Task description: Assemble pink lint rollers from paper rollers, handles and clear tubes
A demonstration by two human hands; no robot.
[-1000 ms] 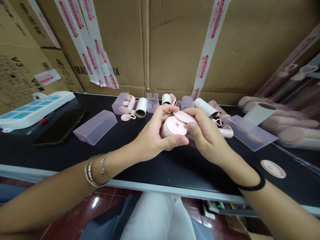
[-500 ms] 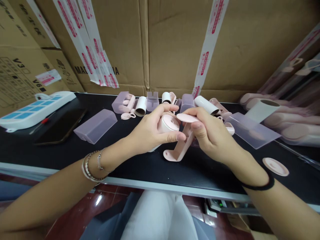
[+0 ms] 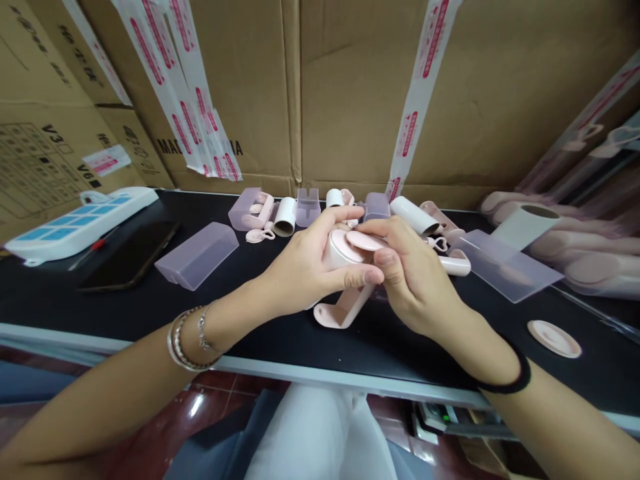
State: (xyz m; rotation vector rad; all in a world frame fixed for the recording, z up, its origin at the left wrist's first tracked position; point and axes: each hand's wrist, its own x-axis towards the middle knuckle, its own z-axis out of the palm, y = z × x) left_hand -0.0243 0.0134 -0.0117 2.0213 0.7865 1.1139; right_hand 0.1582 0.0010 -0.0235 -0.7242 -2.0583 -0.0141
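My left hand (image 3: 305, 267) is wrapped round a white cylinder (image 3: 340, 257) that has a pink round top. Between the thumb and fingers of my right hand (image 3: 420, 270) is a flat pink disc (image 3: 367, 241), tilted, its left edge overlapping the cylinder's top. A pink bracket-like part (image 3: 340, 313) shows below both hands; its upper end is hidden behind them, so what supports it cannot be made out. Another pink disc (image 3: 554, 339) lies on the black table (image 3: 280, 340) to the right.
Translucent purple covers (image 3: 197, 255), white tubes (image 3: 285, 217) and pink pieces are spread along the back. At left lie a dark phone (image 3: 130, 257), a screwdriver (image 3: 97, 245) and a power strip (image 3: 83, 223). Cardboard (image 3: 350, 87) stands behind; stacked pink-ended items (image 3: 595, 270) are at right.
My right hand has brought the pink disc left, from beside the cylinder to over its top. The bracket-like part has shifted slightly left. The whole view has moved a little.
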